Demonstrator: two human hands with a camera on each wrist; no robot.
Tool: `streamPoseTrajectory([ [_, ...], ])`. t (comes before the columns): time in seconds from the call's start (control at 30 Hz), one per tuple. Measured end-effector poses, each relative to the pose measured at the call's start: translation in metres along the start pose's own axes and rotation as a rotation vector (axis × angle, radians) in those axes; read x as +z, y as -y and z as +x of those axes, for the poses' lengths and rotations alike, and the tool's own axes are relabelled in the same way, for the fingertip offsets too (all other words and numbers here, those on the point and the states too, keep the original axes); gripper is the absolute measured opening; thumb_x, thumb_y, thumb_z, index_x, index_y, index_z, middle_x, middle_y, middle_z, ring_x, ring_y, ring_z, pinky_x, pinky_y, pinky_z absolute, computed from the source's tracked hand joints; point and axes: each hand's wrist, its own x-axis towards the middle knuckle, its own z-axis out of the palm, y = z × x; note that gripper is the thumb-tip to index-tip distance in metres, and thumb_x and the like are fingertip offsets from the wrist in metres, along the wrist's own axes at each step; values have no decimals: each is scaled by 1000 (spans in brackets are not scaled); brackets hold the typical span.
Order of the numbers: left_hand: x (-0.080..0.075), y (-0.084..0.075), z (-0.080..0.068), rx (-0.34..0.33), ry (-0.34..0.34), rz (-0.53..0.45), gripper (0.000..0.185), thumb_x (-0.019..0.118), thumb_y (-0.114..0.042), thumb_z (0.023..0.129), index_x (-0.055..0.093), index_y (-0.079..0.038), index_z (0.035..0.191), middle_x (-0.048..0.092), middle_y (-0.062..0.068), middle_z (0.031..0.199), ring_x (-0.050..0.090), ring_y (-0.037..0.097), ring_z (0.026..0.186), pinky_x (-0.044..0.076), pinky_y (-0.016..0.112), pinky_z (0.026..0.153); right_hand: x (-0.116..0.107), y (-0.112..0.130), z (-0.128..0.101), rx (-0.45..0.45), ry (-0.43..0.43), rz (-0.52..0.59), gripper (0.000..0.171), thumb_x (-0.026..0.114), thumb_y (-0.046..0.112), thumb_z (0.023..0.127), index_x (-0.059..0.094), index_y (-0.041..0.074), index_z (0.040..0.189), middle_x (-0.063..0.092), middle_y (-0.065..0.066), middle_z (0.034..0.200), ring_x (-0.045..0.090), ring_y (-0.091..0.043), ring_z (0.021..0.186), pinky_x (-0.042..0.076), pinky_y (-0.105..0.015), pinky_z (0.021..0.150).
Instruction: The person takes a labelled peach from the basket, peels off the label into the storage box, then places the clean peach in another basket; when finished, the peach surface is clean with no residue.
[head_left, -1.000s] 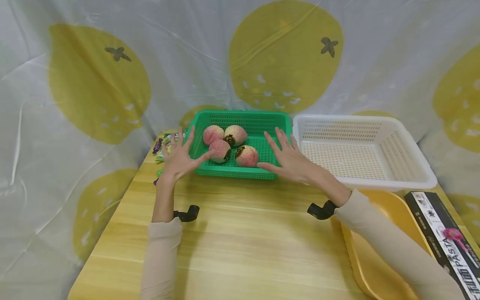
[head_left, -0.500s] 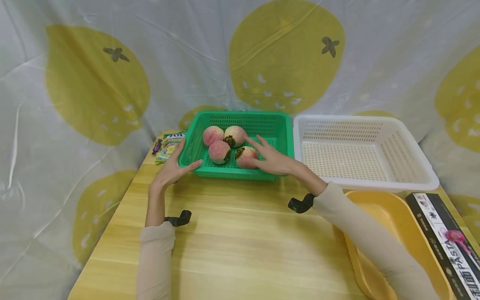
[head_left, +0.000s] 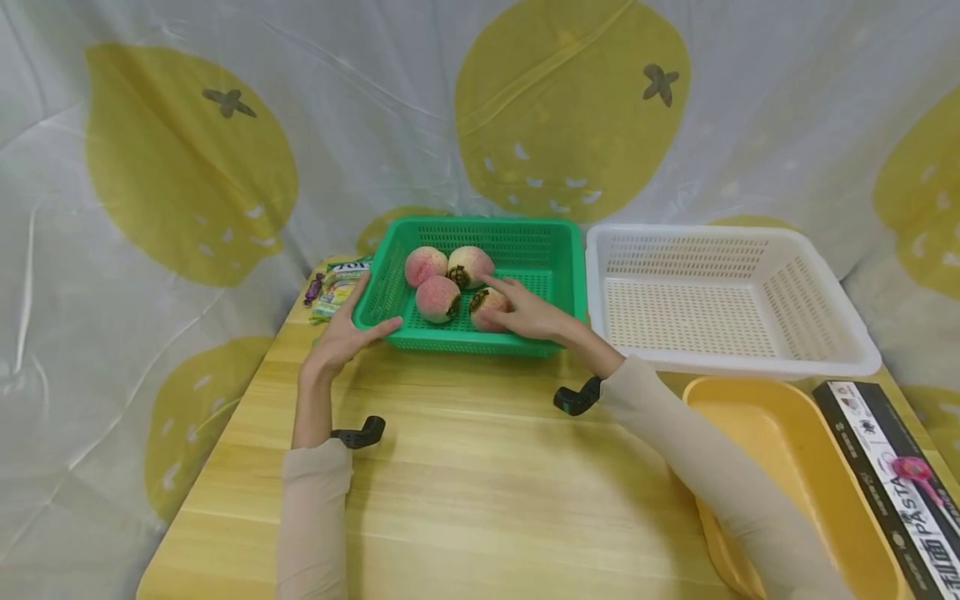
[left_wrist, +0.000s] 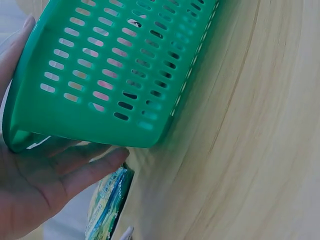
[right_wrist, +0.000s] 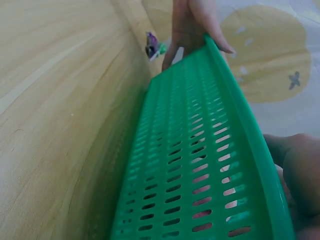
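Observation:
A green basket (head_left: 555, 250) stands at the back of the wooden table and holds several pink peaches. My left hand (head_left: 358, 321) grips its front left corner, thumb on the front wall and fingers along the left side. The left wrist view shows that palm (left_wrist: 45, 185) cupping the green corner (left_wrist: 115, 65). My right hand (head_left: 517, 312) reaches over the front rim, its fingers curled on the front right peach (head_left: 482, 305). Another peach (head_left: 437, 297) lies just left of it, and two more (head_left: 425, 265) sit behind. In the right wrist view the basket wall (right_wrist: 190, 165) hides the peaches.
An empty white basket (head_left: 825, 292) sits right of the green one. A yellow tray (head_left: 780, 417) and a black pasta box (head_left: 892, 475) lie at the right front. Snack packets (head_left: 337, 283) and a purple candy (head_left: 313, 290) lie left of the green basket. A lemon-print cloth hangs behind.
Both hands moved forward from above the table. The left took hold of the basket's front left corner, and the right went over the rim and closed on the front right peach.

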Motion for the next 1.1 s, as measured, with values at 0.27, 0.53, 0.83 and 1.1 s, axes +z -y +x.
streamPoseTrajectory([
  [0.27,1,3,4,-29,-11,-70,104,77,-31,95,0,-54,161,14,12,174,34,36,153,44,56,114,1,-5,7,5,-11,-19,64,54,25,109,26,19,166,24,-24,167,38,-38,147,41,-54,114],
  [0.53,1,5,4,-36,-24,-71,106,78,-30,94,0,-52,162,10,10,175,29,36,156,38,57,120,4,-5,15,-92,-47,-223,43,55,14,108,54,5,150,25,5,52,22,-14,62,28,-35,75],
  [0.83,3,3,4,-36,-34,-87,105,79,-31,93,3,-53,162,11,10,174,34,36,153,44,55,115,3,-4,15,67,-170,-69,31,67,19,102,68,12,132,69,-15,103,52,-20,76,41,-31,71],
  [1.1,3,1,2,-32,-26,-77,104,79,-32,93,3,-53,162,15,11,173,37,34,151,50,46,109,-1,-8,16,125,-133,1,42,70,17,100,63,13,142,70,-16,104,59,-27,83,43,-32,73],
])
